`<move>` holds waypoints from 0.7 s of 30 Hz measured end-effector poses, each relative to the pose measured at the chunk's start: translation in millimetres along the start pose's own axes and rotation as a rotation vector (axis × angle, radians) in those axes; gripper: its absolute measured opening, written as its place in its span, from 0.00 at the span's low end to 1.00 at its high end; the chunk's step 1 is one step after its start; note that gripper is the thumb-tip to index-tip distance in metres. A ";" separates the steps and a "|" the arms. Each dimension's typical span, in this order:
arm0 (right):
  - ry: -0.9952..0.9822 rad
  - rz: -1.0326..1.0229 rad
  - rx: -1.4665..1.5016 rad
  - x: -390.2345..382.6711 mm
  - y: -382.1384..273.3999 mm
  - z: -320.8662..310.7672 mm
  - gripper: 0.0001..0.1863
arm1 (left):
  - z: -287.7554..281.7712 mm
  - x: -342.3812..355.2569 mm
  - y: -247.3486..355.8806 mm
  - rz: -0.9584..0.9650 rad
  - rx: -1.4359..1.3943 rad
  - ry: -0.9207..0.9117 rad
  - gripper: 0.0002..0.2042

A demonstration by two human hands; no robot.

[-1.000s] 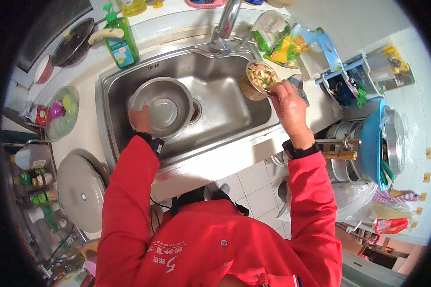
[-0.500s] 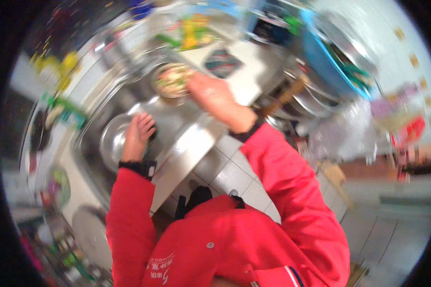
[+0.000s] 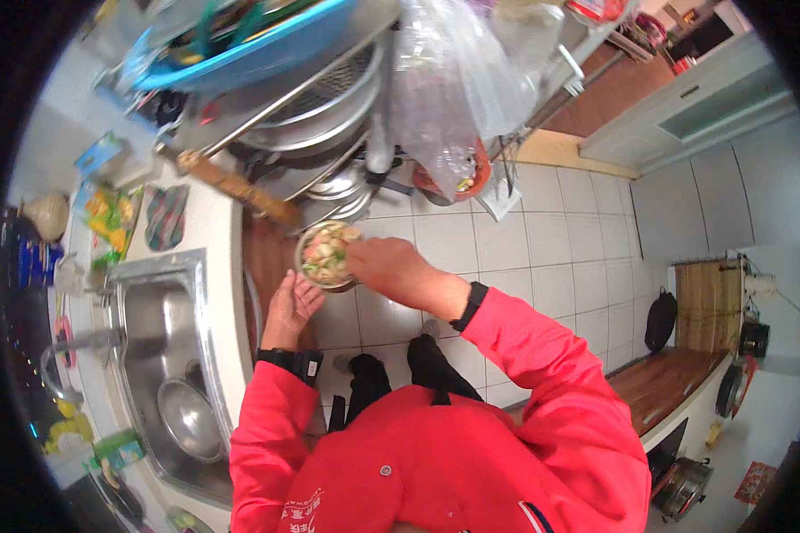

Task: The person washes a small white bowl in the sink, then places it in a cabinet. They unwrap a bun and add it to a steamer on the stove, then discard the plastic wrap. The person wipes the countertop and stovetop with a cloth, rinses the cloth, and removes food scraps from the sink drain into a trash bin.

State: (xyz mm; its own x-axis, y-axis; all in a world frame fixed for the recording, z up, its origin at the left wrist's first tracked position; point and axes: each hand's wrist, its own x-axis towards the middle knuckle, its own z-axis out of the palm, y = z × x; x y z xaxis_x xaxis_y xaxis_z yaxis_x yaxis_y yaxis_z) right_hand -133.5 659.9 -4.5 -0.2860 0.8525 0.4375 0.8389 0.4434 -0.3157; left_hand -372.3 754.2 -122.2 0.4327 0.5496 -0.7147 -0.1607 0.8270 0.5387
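My right hand (image 3: 391, 271) is closed on the rim of a small round bowl (image 3: 303, 268), on the side nearest that hand. Chopped food (image 3: 326, 254) in pale, pink and green pieces fills the bowl, which hangs over the floor beside the counter front. Beneath the bowl's left edge is my left hand (image 3: 293, 306), palm up with fingers stretched out. Whether its fingertips touch the bowl I cannot tell.
On the left, a metal bowl (image 3: 188, 421) rests in the steel sink (image 3: 164, 311). A rack ahead carries metal colanders (image 3: 316, 111) and a blue basin (image 3: 249, 62). Plastic bags (image 3: 436, 98) hang over a red bin (image 3: 480, 169) on the tiled floor (image 3: 551, 231).
My view has turned right, away from the sink. My right hand has carried the bowl of chopped food off the sink area. My left hand has left the metal bowl and come beside the food bowl.
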 end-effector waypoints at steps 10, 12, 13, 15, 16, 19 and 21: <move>-0.219 0.350 -0.227 -191.5 188.9 -80.3 0.06 | 92.2 97.1 -91.6 -0.112 0.319 0.088 0.12; -0.226 0.409 -0.270 -213.4 221.0 -85.2 0.05 | 90.4 112.3 -102.9 -0.131 0.417 0.132 0.12; -0.220 0.438 -0.292 -220.4 236.3 -85.7 0.05 | 88.0 120.0 -108.0 -0.134 0.491 0.168 0.13; -0.268 0.505 -0.354 -228.7 268.8 -84.5 0.05 | 82.0 138.8 -113.9 -0.196 0.420 0.211 0.14; -0.200 0.512 -0.330 -232.4 284.5 -85.2 0.05 | 80.3 149.4 -117.5 -0.219 0.388 0.248 0.15; -0.081 0.556 -0.242 -234.4 330.7 -76.8 0.04 | 83.5 181.6 -130.3 -0.252 0.372 0.337 0.17; -0.067 0.643 -0.162 -230.8 363.6 -65.5 0.05 | 97.4 207.2 -134.4 -0.327 0.407 0.365 0.21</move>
State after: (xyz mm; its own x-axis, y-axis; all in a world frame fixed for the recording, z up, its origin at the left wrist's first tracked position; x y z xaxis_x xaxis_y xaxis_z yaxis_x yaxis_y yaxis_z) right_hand 267.9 606.3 -165.1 0.2712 0.9509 0.1492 0.9093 -0.2022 -0.3638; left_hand -174.6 745.5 -299.2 0.0606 0.3408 -0.9382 0.3097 0.8871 0.3423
